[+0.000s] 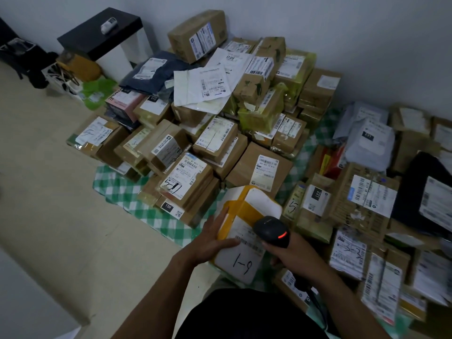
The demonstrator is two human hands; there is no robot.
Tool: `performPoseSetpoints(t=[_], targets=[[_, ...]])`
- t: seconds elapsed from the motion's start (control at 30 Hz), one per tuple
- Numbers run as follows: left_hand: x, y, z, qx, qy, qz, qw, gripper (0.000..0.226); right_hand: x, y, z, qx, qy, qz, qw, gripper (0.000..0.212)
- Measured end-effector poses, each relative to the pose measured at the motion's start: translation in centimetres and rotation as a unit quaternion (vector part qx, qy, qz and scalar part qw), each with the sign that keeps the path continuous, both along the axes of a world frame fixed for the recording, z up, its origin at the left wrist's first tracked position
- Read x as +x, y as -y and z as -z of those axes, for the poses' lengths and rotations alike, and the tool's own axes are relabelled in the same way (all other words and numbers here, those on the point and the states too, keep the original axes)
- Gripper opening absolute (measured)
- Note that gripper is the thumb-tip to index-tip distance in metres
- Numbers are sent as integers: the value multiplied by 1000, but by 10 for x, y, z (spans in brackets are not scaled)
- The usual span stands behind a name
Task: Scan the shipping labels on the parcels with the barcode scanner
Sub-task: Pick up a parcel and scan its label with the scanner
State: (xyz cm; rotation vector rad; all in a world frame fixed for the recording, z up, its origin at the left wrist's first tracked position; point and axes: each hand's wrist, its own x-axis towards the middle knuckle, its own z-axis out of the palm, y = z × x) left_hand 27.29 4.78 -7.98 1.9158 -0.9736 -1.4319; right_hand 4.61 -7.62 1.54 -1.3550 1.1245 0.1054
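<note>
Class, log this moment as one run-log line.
phase: scanning label | left hand: rests on parcel | right hand: grips scanner, red light on, over label

Handwritten "1-6" — perhaps "1-9" — marks the white parcel (244, 267) beside the grip. Right of the grip a small carton (315, 204) shows "231" on black — left of it, a flat carton (171, 210) shows "15H".

A: Front parcel (247, 211) is taped in yellow over white; black handwriting is seen on its white label (244, 258).
B: Scanner (271, 231) is noted as black w/ a red-orange light.
A: Cloth (117, 189) — green & white check.
B: Boxes (241, 172) are mostly brown cardboard; box labels (265, 171) white w/ black barcodes. Mailer (156, 72) dk navy, pink box (123, 104) beside it.
A: Side table (97, 33) — black top, white legs. Floor (49, 192) beige.
</note>
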Motion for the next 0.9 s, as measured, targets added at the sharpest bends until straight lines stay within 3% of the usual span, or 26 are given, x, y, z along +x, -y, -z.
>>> performPoseSetpoints(t=[0.27,0.37,0.6,0.77,0.9], targets=[[-10,0,-3,-22,25,-5,999,104,-6,4,0,-8,-3,12,1000,27],[-8,-3,-2,-41,-36,-31,998,101,-14,6,-12,-20,13,23,999,17],[-19,-15,7,-80,-152,-83,982,93,-28,-5,-28,-2,-16,17,1000,22],[-28,-33,22,-108,-126,-133,977,93,-23,-32,-39,24,-8,37,999,11],[-45,-44,25,-138,-48,-137,980,100,-30,-47,-44,37,-9,58,998,17]])
